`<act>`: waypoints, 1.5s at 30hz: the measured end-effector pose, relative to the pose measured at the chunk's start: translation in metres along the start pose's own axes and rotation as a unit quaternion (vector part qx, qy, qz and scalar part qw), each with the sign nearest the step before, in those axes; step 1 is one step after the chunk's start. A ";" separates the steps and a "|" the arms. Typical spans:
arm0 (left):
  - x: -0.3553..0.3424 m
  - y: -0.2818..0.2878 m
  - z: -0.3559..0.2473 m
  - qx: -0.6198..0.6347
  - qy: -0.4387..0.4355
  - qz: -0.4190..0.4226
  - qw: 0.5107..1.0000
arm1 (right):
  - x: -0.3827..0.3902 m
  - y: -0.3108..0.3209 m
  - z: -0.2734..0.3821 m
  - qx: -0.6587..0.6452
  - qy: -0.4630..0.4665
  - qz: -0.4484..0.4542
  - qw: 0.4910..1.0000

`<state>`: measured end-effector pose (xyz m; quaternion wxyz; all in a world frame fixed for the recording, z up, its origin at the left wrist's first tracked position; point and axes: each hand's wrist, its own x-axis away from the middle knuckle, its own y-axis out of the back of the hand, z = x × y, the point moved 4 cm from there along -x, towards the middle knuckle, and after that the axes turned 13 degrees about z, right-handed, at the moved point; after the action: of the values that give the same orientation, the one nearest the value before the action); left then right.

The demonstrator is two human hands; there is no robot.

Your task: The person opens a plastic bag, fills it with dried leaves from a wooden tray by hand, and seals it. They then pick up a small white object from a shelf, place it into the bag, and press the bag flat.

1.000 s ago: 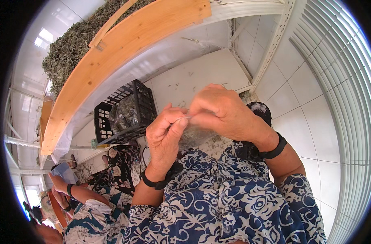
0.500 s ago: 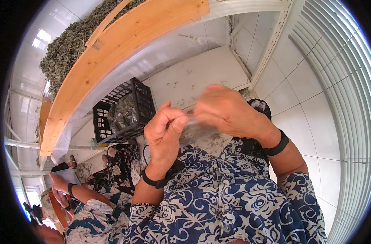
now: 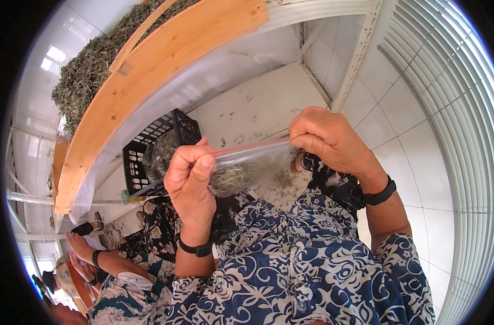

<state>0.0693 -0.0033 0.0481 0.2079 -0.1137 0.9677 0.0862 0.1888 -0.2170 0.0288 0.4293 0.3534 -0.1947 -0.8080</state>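
Between my hands a clear zip bag (image 3: 241,172) is stretched out by its red-lined top edge. Dried herb pieces show in its lower part. Thumb and fingers of my left hand (image 3: 191,181) pinch the left end of that edge. At the other end, my right hand (image 3: 329,140) grips the corner with curled fingers, a little higher than the left. Whether the zip is fully pressed together cannot be seen.
A black plastic crate (image 3: 134,170) with filled clear bags stands beyond my left hand. Dried herbs (image 3: 87,86) lie heaped behind a wooden board (image 3: 103,116). A white low surface (image 3: 257,103) carries scattered bits. At left sits a co-worker, hands (image 3: 83,248) showing.
My hands have moved apart, the left one leftward and the right one rightward. The bag, blurred and bunched before, now hangs stretched between them.
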 end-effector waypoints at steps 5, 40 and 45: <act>0.002 0.001 0.003 0.067 0.023 -0.023 0.997 | 0.001 0.007 0.002 -0.040 -0.045 0.006 0.998; 0.053 0.026 0.127 0.307 0.240 -0.232 0.891 | -0.077 -0.050 0.039 -0.024 -0.061 -0.044 0.997; 0.068 0.005 0.151 0.631 0.220 -0.062 0.741 | -0.085 -0.100 0.064 0.168 0.152 -0.017 0.974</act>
<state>0.0652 0.0213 -0.1156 0.0186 -0.0319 0.8103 -0.5849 0.1182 -0.0898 0.0442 0.3746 0.5425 -0.2537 -0.7078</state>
